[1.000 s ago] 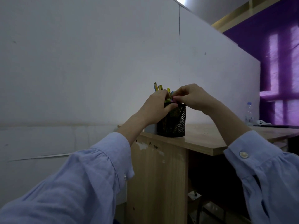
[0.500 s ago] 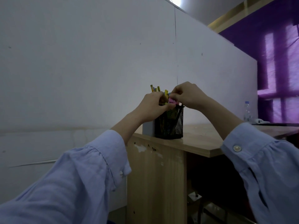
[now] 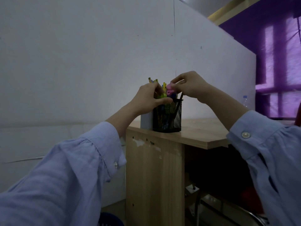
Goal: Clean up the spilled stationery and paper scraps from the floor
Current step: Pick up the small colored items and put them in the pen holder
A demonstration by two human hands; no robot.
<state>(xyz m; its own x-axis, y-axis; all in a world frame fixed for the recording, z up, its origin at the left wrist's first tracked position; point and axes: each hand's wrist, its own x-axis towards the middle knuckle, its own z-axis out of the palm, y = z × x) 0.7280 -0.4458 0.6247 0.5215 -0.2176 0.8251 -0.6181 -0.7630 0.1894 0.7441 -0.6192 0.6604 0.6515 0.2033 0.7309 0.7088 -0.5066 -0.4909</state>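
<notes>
A black mesh pen holder point(image 3: 169, 118) stands at the left end of a wooden desk point(image 3: 203, 134), filled with yellow and blue pens point(image 3: 153, 81). My left hand point(image 3: 149, 100) is at the holder's rim and grips small yellow-green pieces point(image 3: 48, 95) of stationery. My right hand point(image 3: 190, 86) hovers just above the rim and pinches a small pink item point(image 3: 170, 88). Both hands nearly touch over the holder's mouth. The floor is out of view.
A white box point(image 3: 146, 121) stands right beside the holder on its left. A white partition wall point(image 3: 81, 70) runs behind the desk. A water bottle point(image 3: 246, 101) stands far right. A blue bin rim point(image 3: 110, 219) shows at the bottom edge. Purple curtains hang at right.
My right hand has lifted slightly, bringing the pink item into plain view above the rim. My left hand stays at the holder's rim. The camera has moved a little closer.
</notes>
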